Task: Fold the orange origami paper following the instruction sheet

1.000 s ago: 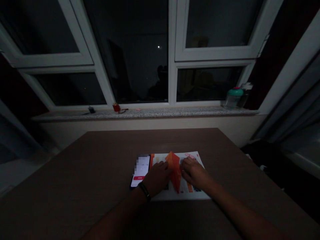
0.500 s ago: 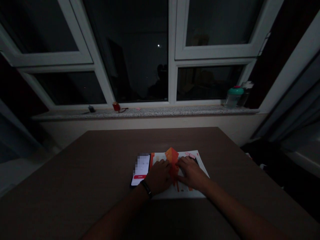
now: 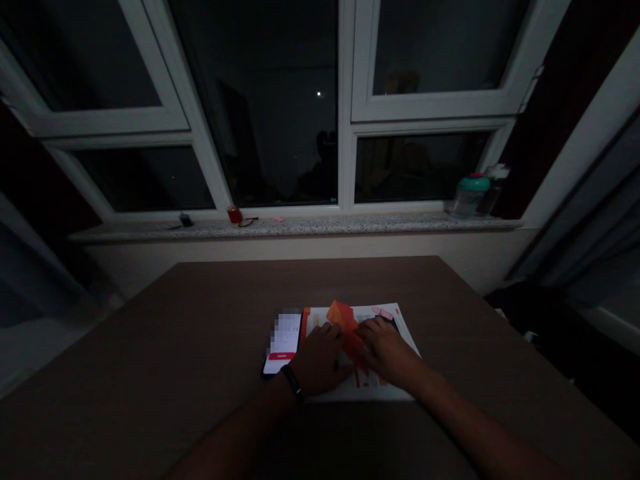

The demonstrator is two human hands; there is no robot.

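Note:
A folded piece of orange-red origami paper [image 3: 346, 323] lies at a slant on a printed white sheet or booklet [image 3: 360, 395]. My left hand [image 3: 320, 360], a dark band on its wrist, rests at the paper's left edge with its thumb spread away from the fingers. On the other side, my right hand [image 3: 393, 350] has its bent fingers closed on the paper's right edge; its thumb is hidden. The paper's lower tip points between the two hands. Left of the booklet lies a smartphone [image 3: 284, 343] with a lit screen, close to my left hand.
A pink pen-like shape [image 3: 383, 313] shows at the booklet's upper right. The brown table [image 3: 225, 300] reaches toward a stone windowsill [image 3: 310, 225]. On the sill stand a small red jar [image 3: 234, 215], a dark little object [image 3: 185, 219] and a teal-lidded bottle [image 3: 470, 195].
The orange paper has turned, its upper tip swinging left and its lower tip right. My left thumb has spread outward. My right hand has stayed at the paper's right edge.

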